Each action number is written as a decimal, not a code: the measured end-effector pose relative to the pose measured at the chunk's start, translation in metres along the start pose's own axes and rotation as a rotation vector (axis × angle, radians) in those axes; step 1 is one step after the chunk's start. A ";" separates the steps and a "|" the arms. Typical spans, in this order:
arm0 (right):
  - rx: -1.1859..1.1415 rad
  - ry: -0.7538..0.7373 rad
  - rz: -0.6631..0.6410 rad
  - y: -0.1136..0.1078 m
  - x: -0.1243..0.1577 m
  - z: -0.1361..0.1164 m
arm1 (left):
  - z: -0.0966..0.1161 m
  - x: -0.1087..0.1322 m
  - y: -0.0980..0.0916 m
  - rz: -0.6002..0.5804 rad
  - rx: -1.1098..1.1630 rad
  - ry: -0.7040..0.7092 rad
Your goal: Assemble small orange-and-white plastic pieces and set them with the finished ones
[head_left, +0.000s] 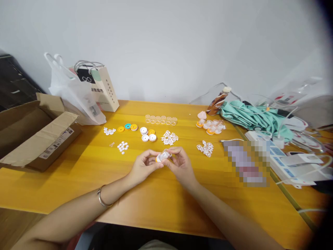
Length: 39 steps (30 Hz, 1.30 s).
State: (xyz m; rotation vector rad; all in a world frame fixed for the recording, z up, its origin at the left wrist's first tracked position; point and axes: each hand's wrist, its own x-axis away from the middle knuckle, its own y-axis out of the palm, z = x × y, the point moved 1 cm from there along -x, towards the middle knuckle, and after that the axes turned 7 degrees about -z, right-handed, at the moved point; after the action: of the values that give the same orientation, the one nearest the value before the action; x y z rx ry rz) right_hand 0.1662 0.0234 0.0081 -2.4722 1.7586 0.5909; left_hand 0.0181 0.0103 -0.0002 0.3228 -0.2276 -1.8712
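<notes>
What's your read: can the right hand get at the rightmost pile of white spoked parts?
Probably yes: only tabletop shows between the right hand and those white spoked parts. But it and the left hand hold a small orange-rimmed piece; it may need to let go first.

Table bears 6 clear cups.

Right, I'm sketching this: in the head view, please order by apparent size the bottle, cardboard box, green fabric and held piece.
1. Cardboard box
2. Green fabric
3. Bottle
4. Held piece, partly hidden but clearly smallest
</notes>
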 end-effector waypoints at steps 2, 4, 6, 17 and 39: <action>-0.061 0.061 -0.036 0.002 0.000 -0.004 | 0.000 0.000 0.000 0.000 -0.005 0.001; -0.118 0.130 -0.086 0.003 0.000 -0.006 | -0.001 0.000 0.000 0.002 -0.010 -0.002; -0.137 0.162 -0.072 0.004 0.000 -0.005 | -0.001 0.001 0.001 0.003 -0.024 -0.008; -0.059 0.134 0.097 0.004 0.002 0.009 | 0.001 0.000 0.003 0.039 -0.065 -0.026; -0.339 0.364 0.045 0.018 0.008 0.006 | 0.008 0.006 -0.002 0.079 -0.307 0.204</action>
State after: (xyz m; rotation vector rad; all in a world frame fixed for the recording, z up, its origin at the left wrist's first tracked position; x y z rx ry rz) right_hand 0.1498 0.0118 0.0029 -2.9339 1.9845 0.5031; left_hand 0.0121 0.0048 0.0058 0.2861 0.1819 -1.7497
